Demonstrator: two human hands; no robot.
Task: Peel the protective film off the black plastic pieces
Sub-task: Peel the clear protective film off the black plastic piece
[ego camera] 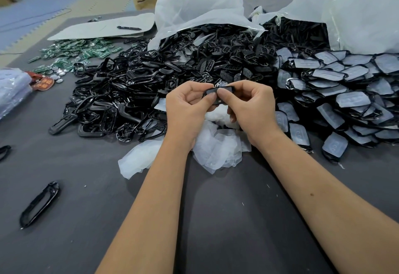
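Both my hands hold one small black plastic piece point(224, 91) above the table's middle. My left hand point(187, 109) pinches its left end between thumb and fingers. My right hand point(250, 105) pinches its right part, thumb on top. Under my hands lies a heap of peeled clear film point(216, 146). To the right spreads a pile of black pieces still covered in whitish film point(336, 92). To the left and behind sits a big pile of bare black frames point(121, 92).
Two large clear plastic bags point(194, 12) point(356, 10) spill black parts at the back. Green circuit boards point(73, 53) lie at the back left, near a grey sheet with a pen point(129, 28). A lone black frame point(40, 204) lies on the grey table point(216, 219) at front left.
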